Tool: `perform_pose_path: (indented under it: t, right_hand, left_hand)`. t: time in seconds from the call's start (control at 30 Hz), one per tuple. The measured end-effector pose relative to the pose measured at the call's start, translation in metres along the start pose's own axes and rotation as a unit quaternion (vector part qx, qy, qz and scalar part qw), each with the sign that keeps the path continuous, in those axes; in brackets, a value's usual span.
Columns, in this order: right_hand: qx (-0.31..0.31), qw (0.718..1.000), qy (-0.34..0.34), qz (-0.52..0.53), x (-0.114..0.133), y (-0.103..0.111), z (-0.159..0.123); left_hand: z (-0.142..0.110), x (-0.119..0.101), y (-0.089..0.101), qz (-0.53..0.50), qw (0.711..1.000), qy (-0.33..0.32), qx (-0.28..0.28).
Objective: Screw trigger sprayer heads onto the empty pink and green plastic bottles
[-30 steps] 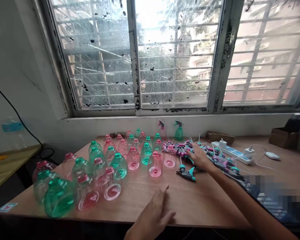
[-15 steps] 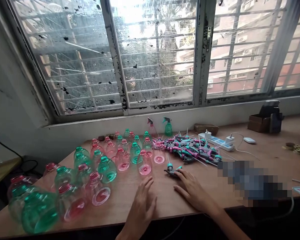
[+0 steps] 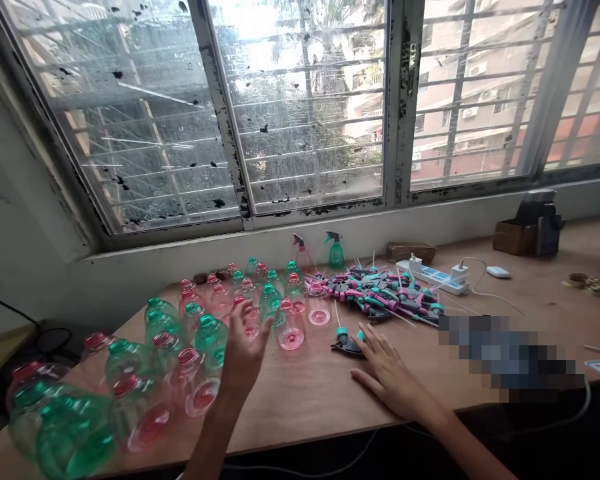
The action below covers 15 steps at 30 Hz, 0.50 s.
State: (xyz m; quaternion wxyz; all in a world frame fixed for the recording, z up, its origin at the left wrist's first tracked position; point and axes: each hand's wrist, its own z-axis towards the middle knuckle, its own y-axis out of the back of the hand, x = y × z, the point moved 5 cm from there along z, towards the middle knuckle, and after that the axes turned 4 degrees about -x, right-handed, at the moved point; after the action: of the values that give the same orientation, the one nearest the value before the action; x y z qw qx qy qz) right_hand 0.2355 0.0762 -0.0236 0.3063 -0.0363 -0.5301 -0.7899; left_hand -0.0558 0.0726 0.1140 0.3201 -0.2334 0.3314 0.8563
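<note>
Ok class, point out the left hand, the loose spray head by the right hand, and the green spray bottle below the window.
Left hand (image 3: 243, 359), head view, its middle.
Spray head (image 3: 347, 347), head view, dark body.
Green spray bottle (image 3: 336, 256), head view, green body.

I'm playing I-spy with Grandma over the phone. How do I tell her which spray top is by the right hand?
Find the table below the window, then its heap of spray tops. Nearer you than that heap, beside the right hand, lies a black spray top with a teal collar, its pale tube sticking up. Unlike those heaped together, it lies by itself.
</note>
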Motion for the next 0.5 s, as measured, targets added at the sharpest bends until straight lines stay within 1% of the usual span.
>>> perform_pose_path:
  t: [0.1,0.17,0.23,0.33,0.43,0.5]
  right_hand:
    - [0.006,1.000,-0.005,-0.004,-0.001,0.000,-0.001]
    - [0.003,1.000,-0.007,-0.003,-0.001,0.002,-0.001]
    - [-0.004,1.000,-0.007,0.000,0.000,0.003,-0.001]
    - [-0.005,1.000,-0.012,0.004,0.000,0.004,-0.001]
    - [0.025,1.000,0.002,0.008,0.003,0.003,-0.001]
    - [0.039,0.999,0.018,0.011,0.005,0.003,0.000]
  left_hand:
    - [0.001,0.002,-0.050,0.003,0.998,-0.021,0.051]
    - [-0.002,0.000,-0.071,-0.001,0.997,-0.040,0.071]
    - [-0.007,-0.005,-0.084,-0.015,0.993,-0.062,0.099]
    - [-0.018,-0.014,-0.093,-0.042,0.984,-0.087,0.152]
    - [-0.030,-0.018,-0.102,-0.064,0.976,-0.086,0.191]
    - [-0.036,-0.018,-0.111,-0.071,0.974,-0.077,0.201]
